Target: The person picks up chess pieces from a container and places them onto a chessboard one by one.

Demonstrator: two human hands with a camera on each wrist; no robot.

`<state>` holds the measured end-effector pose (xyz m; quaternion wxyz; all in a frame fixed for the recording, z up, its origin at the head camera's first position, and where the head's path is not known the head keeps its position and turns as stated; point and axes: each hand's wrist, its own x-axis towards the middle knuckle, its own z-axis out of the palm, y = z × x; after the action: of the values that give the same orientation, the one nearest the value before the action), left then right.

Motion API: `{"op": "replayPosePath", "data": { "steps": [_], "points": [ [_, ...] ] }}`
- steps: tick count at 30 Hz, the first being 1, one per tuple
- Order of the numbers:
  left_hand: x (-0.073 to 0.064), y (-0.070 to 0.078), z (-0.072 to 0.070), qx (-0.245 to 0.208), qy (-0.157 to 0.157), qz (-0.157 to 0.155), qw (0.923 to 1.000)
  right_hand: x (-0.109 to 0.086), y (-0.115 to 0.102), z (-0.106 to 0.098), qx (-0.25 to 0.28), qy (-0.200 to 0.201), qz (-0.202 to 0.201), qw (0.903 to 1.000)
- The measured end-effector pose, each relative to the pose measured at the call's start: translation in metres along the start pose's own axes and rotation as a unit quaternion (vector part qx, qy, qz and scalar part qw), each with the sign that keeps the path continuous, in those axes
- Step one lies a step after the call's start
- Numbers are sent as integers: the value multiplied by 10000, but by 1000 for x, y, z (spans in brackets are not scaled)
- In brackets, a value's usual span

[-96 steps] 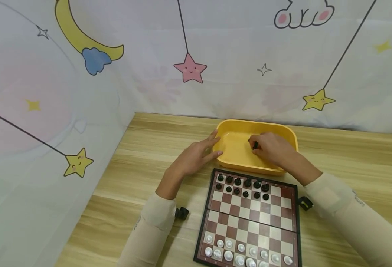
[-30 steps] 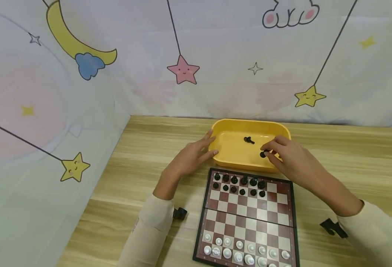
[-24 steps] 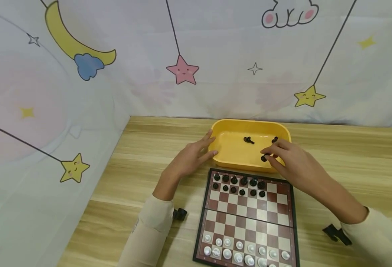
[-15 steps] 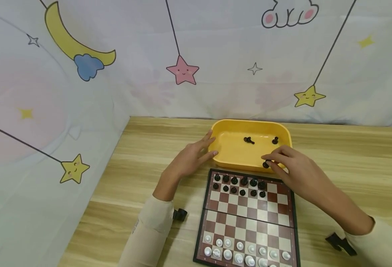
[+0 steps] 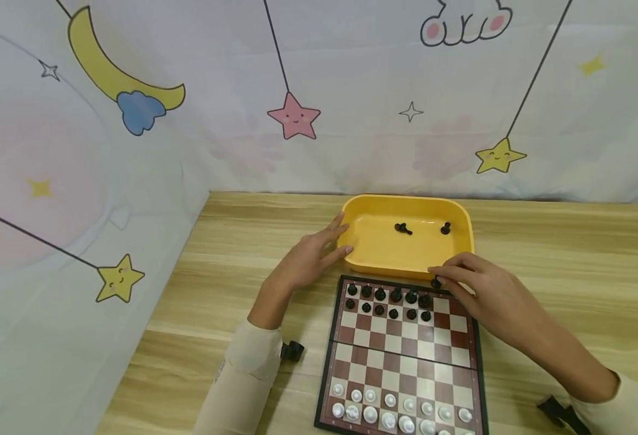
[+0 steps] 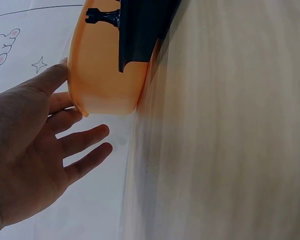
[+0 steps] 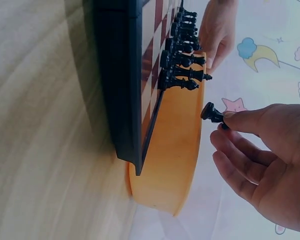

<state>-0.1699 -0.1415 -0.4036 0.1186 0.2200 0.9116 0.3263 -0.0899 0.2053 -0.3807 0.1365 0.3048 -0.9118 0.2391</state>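
My right hand (image 5: 493,293) pinches a small black chess piece (image 7: 210,113) between thumb and fingertips, its base pointing away from the hand. In the head view it hangs over the far edge of the chessboard (image 5: 400,362), beside the tub's front rim. My left hand (image 5: 308,260) rests its straight, spread fingers at the left rim of the yellow tub (image 5: 406,269). Two rows of black pieces (image 5: 396,295) stand at the board's far side, with bare squares at the right. White pieces (image 5: 370,414) fill the near side.
Inside the tub lie a few loose black chess pieces (image 5: 446,228). The wood-grain table (image 5: 254,223) meets a patterned white cloth (image 5: 351,121) at the back and left. A black strap piece (image 5: 293,351) shows beside the left sleeve.
My right hand has lifted the black chess piece out of the tub and drawn it toward the board's far edge, uncovering another piece in the tub. The left hand stays at the rim.
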Motion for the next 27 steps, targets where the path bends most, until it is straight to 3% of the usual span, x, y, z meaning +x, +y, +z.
{"op": "replayPosePath", "data": {
  "steps": [15,27],
  "points": [
    [-1,-1,0,19,22,-15,10000,-14,-2,4,-126,-120,185,9997],
    [-1,-3,2,-7,28,11,10000,-20,-3,9,-127,-667,574,9960]
  ]
}}
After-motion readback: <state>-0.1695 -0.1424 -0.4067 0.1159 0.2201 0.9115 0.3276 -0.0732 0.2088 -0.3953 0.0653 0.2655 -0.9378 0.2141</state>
